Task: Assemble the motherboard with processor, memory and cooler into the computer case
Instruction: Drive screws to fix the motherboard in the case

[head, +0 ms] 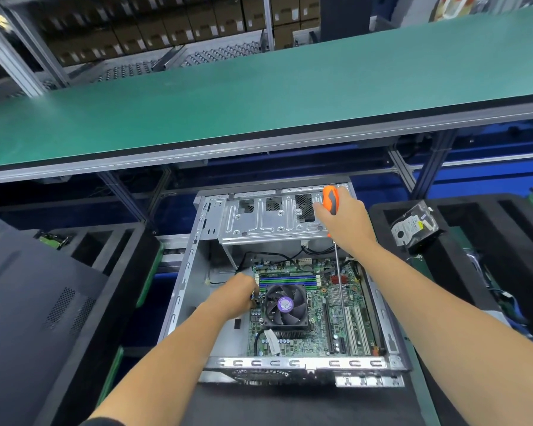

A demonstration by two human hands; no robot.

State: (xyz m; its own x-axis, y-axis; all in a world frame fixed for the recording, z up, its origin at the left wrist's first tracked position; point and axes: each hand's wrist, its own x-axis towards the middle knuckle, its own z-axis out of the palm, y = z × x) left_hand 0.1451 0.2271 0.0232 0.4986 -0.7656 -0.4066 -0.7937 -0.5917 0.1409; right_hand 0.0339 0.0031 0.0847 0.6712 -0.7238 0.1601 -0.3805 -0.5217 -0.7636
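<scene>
Green shelf above both hands; right hand grips screwdriver, left hand pinches cable inside case.

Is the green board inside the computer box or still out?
Inside. The motherboard lies flat on the floor of the open case.

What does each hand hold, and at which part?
The right hand grips the screwdriver by its orange handle. The left hand is at the motherboard edge beside the cooler fan; its hold cannot be told.
</scene>
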